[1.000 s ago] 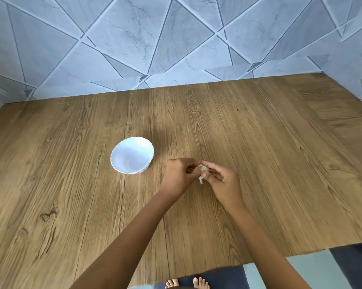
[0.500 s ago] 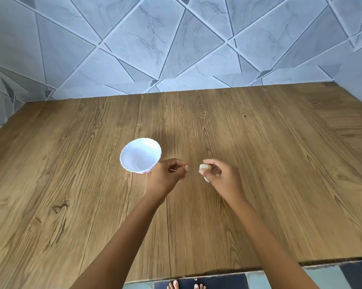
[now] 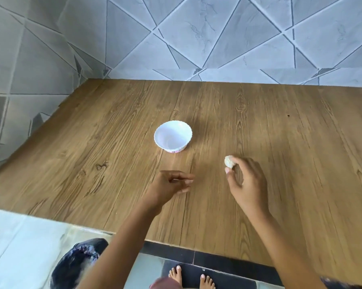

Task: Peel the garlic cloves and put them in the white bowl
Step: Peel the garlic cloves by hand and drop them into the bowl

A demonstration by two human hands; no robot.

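Pinches a garlic clove at the tips of the right fingers, just above the desk. Holds the left fingers left of the right fingers, apart from them and slightly nearer the desk's front edge. On the desk beyond the left fingers, left of and beyond the right fingers: the bowl. Farther behind the bowl, the wall. Nearer than both sets of fingers, below the desk's front edge, two feet on the floor.
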